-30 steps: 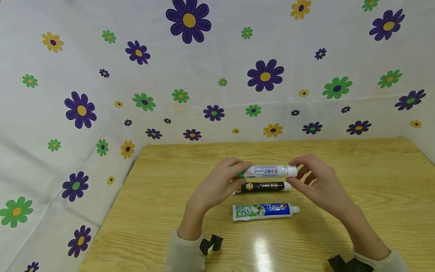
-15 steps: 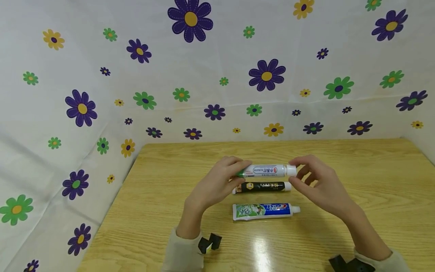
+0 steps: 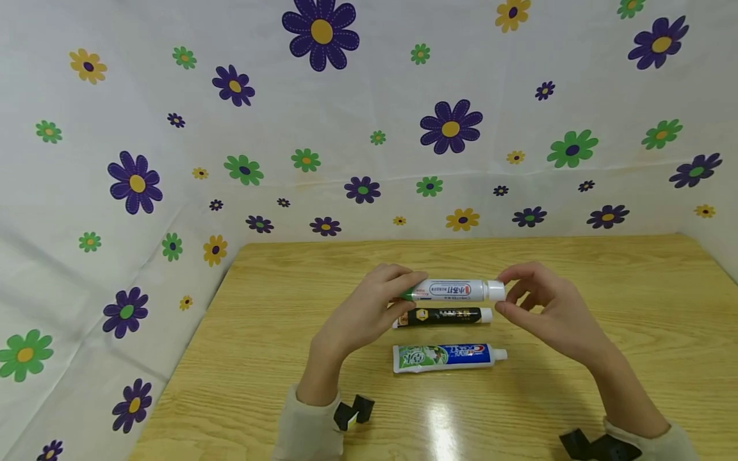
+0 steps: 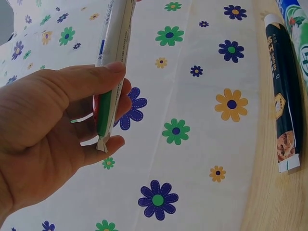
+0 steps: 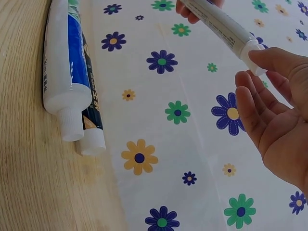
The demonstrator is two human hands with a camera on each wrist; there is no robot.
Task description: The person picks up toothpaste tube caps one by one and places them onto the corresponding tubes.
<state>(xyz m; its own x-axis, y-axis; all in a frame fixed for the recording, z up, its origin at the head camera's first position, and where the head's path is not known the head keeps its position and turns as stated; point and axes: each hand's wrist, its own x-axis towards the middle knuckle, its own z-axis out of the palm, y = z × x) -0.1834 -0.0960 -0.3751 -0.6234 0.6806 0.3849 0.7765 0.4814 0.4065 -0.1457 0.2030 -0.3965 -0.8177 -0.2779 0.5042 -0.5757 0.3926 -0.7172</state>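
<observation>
A white toothpaste tube (image 3: 455,290) with a green tail end is held level above the table. My left hand (image 3: 360,314) pinches it near the tail, thumb on one side and fingers on the other, as the left wrist view shows. At the other end, the thumb and forefinger of my right hand (image 3: 553,314) pinch the white cap (image 3: 495,291). The cap is still at the tube's mouth. Below, in the head view, a black toothpaste tube (image 3: 450,317) lies on the table. Nearer to me lies a blue and green toothpaste tube (image 3: 444,357).
The wooden table (image 3: 259,371) carries the two lying tubes, their caps pointing right. A white flowered cloth (image 3: 403,147) hangs behind the table and along its left side. Black wrist mounts (image 3: 354,413) sit at both sleeves.
My right hand has shifted slightly to the right, with its fingertips now nearer the cap's outer end. The left hand and the white tube have hardly moved.
</observation>
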